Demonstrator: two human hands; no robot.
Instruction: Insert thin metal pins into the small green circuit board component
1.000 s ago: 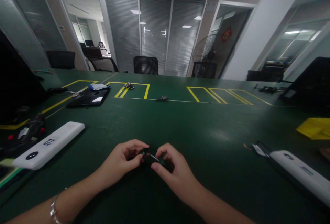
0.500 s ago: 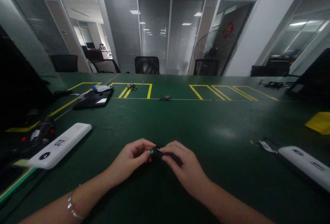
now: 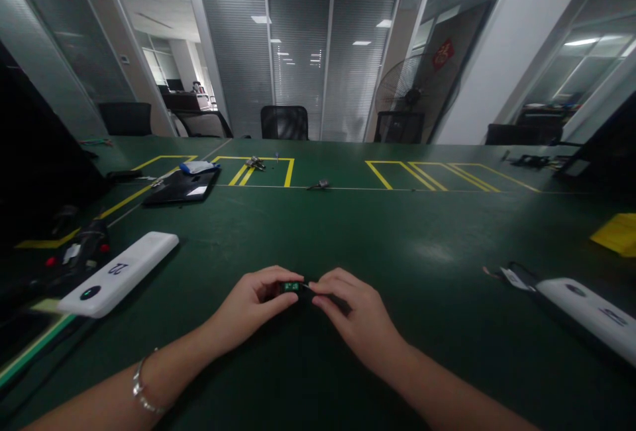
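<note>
My left hand [image 3: 263, 298] grips a small green circuit board [image 3: 291, 287] between thumb and fingers, low in the middle of the view. Just to its right, my right hand [image 3: 350, 305] pinches a thin dark piece [image 3: 306, 286] that points at the board's right end. Whether that piece touches the board is too small to tell. Both hands are held close together over the green table [image 3: 318, 239]. A silver bracelet circles my left wrist.
A white power bank [image 3: 122, 273] lies to the left, another [image 3: 591, 315] at the right. Farther back are a black laptop-like slab [image 3: 181, 187], a small dark part [image 3: 320, 185], metal pieces [image 3: 255, 163] and yellow tape outlines. A yellow object [image 3: 616, 235] sits at the right edge.
My left fingers have shifted, and more of the board's green face now shows between them. My right hand keeps its pinch in nearly the same place. The camera view has moved slightly.
</note>
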